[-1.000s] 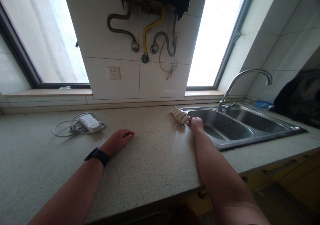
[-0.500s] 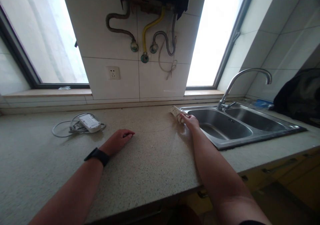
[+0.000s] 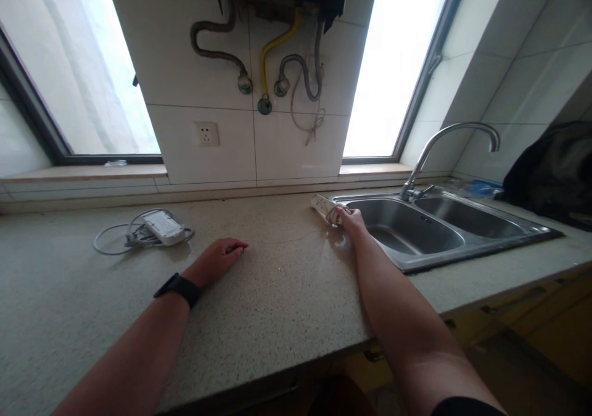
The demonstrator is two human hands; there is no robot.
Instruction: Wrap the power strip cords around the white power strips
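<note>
We grip the rolled cloth (image 3: 326,208) with our right hand (image 3: 352,220), fingers curled around it, beside the sink (image 3: 444,252) rim; our left hand (image 3: 216,260) lies flat and loose on the counter (image 3: 277,293), the white adapter (image 3: 160,227) beyond it; wiping seems underway.

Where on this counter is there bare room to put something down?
Bare counter lies between the left hand and the right hand, down to the front edge. It is crowded by the white adapter with cable and where the right hand grips a cloth beside the sink.
</note>
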